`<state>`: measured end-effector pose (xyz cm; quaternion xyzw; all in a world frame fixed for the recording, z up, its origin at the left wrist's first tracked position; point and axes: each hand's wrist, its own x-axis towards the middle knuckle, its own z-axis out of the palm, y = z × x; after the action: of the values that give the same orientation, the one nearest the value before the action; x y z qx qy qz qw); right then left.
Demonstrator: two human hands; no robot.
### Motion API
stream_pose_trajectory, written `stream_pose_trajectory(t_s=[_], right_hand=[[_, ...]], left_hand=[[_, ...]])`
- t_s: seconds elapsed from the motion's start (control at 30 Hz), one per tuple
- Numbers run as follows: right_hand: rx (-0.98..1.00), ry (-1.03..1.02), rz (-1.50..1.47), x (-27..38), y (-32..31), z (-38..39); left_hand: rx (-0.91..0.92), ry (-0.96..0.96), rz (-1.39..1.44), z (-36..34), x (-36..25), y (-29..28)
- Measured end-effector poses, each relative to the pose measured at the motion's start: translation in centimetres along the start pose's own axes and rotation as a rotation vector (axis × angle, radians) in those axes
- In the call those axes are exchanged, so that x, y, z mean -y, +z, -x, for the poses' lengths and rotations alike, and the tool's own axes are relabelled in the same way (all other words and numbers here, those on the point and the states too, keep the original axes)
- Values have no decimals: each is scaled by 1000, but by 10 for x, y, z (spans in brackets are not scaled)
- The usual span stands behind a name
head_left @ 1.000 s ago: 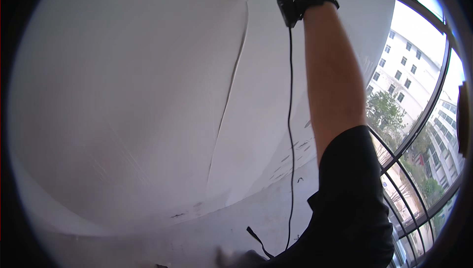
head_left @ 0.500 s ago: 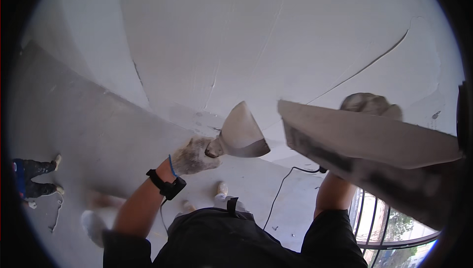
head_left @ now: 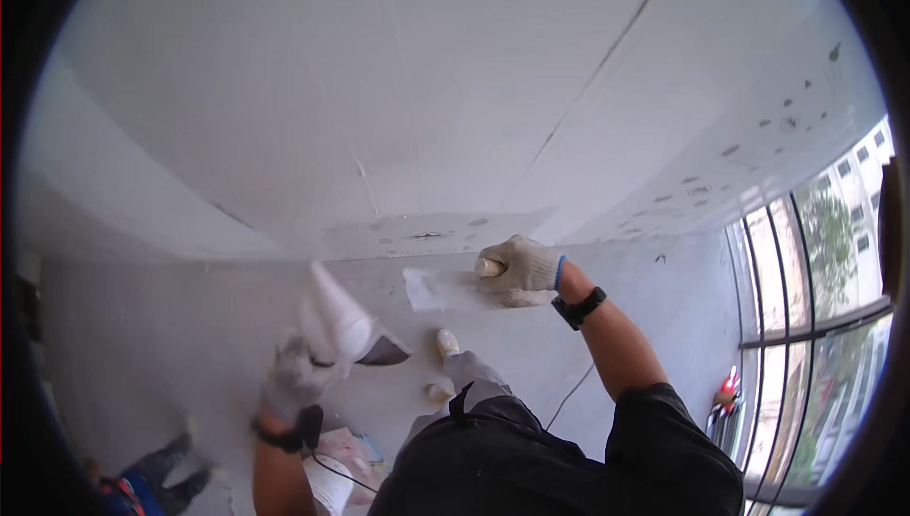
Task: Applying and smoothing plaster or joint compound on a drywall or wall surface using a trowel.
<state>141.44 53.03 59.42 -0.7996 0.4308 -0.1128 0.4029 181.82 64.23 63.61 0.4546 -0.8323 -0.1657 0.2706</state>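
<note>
My left hand (head_left: pixel 296 372), in a pale work glove and smeared by motion, is closed around the handle of a wide putty knife (head_left: pixel 336 319). The knife's flared blade points up and to the right; its face looks whitish, with a dark lower edge. My gloved right hand (head_left: pixel 526 265) grips the handle of a flat plastering trowel (head_left: pixel 438 290). That trowel's long pale blade stretches leftward below the hand, over the floor near the foot of the wall. The two tools are apart. In front of me rises a grey-white wall (head_left: pixel 284 80) with a long dark seam and thin raised streaks.
Dark patches dot the wall's right part. Tall barred windows (head_left: pixel 782 279) stand at the right, with a red object (head_left: pixel 728 388) by their base. A white container (head_left: pixel 327 486) sits beside my left arm. Another person (head_left: pixel 156 478) is at the lower left. A cable (head_left: pixel 571 393) hangs near my waist.
My view has turned. The trowel, raised large at the right before, is now lower, nearer the middle and farther from the camera. My left hand with the putty knife has moved left and down.
</note>
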Motion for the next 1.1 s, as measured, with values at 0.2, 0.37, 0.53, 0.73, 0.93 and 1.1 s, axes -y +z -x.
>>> stream_pose_trajectory(t_s=[0.2,0.37,0.53,0.73,0.93,1.1], right_hand=[[-880,401,-1541,-233,123,-50],[-1374,55,-2045,-375,211,-109],[-1433,-63,-2148,-428,215,-148],[-1479,-16,-1885,-389,151,-153],[-1683,-238,-1493,-183,-35,-112],[-1713,-545,-1189,20,-241,-89]], left_hand=[[-156,-879,662,61,55,45],[-123,-988,413,41,14,59],[-87,-1002,453,93,18,69],[4,-1037,355,67,94,49],[184,18,-315,72,169,37],[114,-768,103,140,215,21]])
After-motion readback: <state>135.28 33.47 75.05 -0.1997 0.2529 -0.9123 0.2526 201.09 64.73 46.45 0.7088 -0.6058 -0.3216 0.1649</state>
